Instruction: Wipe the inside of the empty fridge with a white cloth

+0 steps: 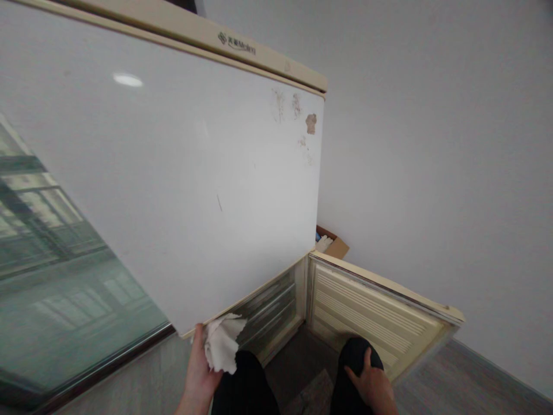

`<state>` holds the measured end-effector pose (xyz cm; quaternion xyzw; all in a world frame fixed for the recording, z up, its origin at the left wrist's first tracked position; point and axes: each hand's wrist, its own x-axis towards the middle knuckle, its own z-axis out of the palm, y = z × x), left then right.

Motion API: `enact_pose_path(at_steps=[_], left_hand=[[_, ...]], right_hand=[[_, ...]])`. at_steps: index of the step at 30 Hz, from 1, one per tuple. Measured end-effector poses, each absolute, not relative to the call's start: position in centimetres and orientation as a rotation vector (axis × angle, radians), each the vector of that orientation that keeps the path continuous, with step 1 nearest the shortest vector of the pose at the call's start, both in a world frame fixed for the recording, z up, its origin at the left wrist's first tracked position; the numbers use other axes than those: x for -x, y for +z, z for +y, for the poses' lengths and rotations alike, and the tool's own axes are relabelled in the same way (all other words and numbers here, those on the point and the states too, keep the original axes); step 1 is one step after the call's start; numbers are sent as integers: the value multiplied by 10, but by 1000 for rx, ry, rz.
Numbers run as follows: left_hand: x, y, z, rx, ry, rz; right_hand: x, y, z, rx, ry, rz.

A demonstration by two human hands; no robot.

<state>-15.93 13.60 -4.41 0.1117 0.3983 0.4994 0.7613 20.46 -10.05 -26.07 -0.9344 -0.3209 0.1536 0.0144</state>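
Note:
My left hand [201, 369] is closed around a crumpled white cloth [223, 341] with ragged edges. Its thumb lies against the bottom front corner of the closed upper door [207, 184] of a white refrigerator. Below, the lower door [371, 308] hangs open to the right, showing its ribbed cream inner panel. Inside the lower compartment [270, 311] are horizontal shelf layers, partly hidden by the cloth and my left leg. My right hand [372, 383] rests on my right knee, thumb and fingers apart, holding nothing.
A cardboard box [339, 246] with things in it stands behind the refrigerator by the grey-white wall [432, 150]. To the left is a glass pane [78, 276] with a dark bottom frame. My dark-clad knees [246, 389] are close to the compartment. Brown stains [311, 123] mark the upper door.

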Motion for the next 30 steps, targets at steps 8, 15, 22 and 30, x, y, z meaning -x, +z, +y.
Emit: enact_pose_path(at_steps=[8, 15, 22, 30], left_hand=[[158, -35, 133, -305, 1007, 940], [155, -21, 88, -676, 553, 966], [143, -19, 70, -1442, 248, 772], [127, -81, 77, -1560, 439, 970]], right_hand=[[-205, -266, -102, 2902, 460, -1012], [-203, -260, -101, 2914, 466, -979], [-189, -233, -95, 2897, 588, -866], [-131, -187, -57, 2244, 902, -1114]])
